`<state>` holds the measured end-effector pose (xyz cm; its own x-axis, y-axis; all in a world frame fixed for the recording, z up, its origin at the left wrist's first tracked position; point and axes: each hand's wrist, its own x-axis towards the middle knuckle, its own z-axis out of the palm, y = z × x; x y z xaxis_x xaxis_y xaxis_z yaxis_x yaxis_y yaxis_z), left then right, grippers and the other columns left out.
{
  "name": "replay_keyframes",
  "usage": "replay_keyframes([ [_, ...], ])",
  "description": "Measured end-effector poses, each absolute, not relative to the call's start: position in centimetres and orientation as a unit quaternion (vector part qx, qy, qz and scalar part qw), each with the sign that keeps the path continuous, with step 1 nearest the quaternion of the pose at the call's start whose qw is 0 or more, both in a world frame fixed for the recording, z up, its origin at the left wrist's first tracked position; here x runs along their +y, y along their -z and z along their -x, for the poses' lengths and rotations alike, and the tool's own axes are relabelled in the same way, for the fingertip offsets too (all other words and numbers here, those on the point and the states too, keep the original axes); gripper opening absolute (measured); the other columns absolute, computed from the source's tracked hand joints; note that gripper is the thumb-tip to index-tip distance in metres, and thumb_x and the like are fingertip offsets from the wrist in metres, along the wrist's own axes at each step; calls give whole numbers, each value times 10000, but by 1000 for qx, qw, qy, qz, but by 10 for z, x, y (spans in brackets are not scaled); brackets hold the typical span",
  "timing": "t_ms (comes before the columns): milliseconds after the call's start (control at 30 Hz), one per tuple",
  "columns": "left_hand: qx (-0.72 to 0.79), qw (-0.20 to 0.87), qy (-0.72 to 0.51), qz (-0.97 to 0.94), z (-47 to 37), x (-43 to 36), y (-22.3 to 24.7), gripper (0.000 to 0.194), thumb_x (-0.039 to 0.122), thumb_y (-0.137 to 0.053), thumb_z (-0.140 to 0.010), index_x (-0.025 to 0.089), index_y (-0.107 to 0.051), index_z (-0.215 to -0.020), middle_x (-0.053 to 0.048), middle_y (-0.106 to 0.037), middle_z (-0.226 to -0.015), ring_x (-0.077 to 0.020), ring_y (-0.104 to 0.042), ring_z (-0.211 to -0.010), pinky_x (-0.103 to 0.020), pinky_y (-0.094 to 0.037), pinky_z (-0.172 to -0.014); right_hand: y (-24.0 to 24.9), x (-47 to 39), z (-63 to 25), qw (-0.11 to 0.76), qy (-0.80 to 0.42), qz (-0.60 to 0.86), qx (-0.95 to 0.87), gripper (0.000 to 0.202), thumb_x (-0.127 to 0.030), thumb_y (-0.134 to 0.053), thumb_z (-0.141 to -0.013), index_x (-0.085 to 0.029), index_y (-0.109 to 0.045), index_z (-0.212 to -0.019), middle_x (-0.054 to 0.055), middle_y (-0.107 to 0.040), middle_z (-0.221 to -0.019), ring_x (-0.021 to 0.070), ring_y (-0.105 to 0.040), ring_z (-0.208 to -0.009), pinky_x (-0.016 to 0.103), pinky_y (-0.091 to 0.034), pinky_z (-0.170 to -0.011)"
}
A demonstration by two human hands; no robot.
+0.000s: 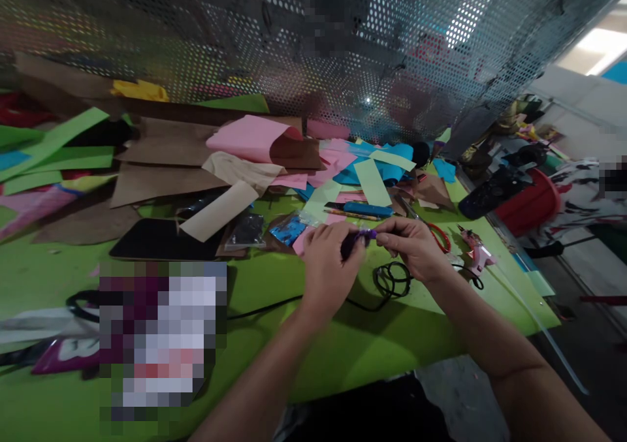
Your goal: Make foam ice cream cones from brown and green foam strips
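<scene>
Above the green tabletop, my left hand (pixel 329 259) is closed around a small dark thing with a shiny purple end (pixel 367 234); its kind is not clear. The thumb and fingers of my right hand (pixel 410 245) pinch the purple end from the other side. Close behind the hands lie a blue box cutter (pixel 368 209) and a small plastic bag of blue pieces (pixel 290 230). A black cable (pixel 392 279) lies coiled below my right wrist. Farther right rests a pink glue gun (pixel 479 252).
Coloured felt and paper pieces, such as a pink sheet (pixel 245 135) and brown sheets (pixel 166 184), pile along the back. A perforated metal panel (pixel 245 37) rises behind. A black board (pixel 157 238) lies left, a red bucket (pixel 533 200) stands right, and scissors with red handles (pixel 443 239) lie near the glue gun.
</scene>
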<state>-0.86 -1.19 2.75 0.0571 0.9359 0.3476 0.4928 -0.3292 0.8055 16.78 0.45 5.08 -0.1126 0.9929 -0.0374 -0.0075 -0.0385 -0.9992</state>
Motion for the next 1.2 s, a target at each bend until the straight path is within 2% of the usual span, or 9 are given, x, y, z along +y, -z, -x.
replay_keyframes([
  [300, 506, 251, -443, -696, 8, -13, -29, 77, 292, -616, -932, 223, -650, -938, -25, -753, -964, -234, -616, -933, -391, -385, -869, -51, 4, -167, 474, -519, 479, -525, 243, -381, -920, -624, -206, -807, -751, 2, -660, -668, 79, -457, -547, 212, -342, -454],
  [467, 504, 242, -436, -705, 8, -12, -29, 53, 234, -605, -925, 231, -654, -944, -17, -756, -957, -230, -622, -929, -397, -374, -884, -52, 3, -166, 473, -525, 477, -522, 229, -367, -921, -616, -205, -802, -727, -5, -647, -645, 74, -437, -533, 215, -323, -450],
  [633, 524, 235, -433, -695, 9, -12, -27, 55, 244, -594, -929, 230, -646, -923, -16, -755, -947, -230, -617, -915, -394, -376, -869, -54, 4, -166, 475, -561, 462, -496, 255, -382, -927, -619, -194, -774, -699, -20, -608, -609, 64, -398, -500, 223, -313, -449],
  [867, 539, 214, -436, -688, 9, -10, -25, 45, 242, -602, -917, 232, -645, -905, -17, -747, -895, -226, -629, -886, -387, -391, -852, -51, 8, -170, 484, -600, 444, -457, 284, -382, -929, -616, -189, -742, -708, -17, -617, -615, 61, -414, -488, 228, -295, -457],
  [1200, 508, 186, -402, -739, 9, -10, -26, 80, 289, -594, -935, 238, -650, -910, -27, -757, -943, -235, -633, -923, -413, -378, -898, -48, 13, -170, 504, -587, 457, -438, 325, -394, -945, -564, -192, -770, -751, -6, -678, -663, 57, -448, -483, 222, -320, -449],
])
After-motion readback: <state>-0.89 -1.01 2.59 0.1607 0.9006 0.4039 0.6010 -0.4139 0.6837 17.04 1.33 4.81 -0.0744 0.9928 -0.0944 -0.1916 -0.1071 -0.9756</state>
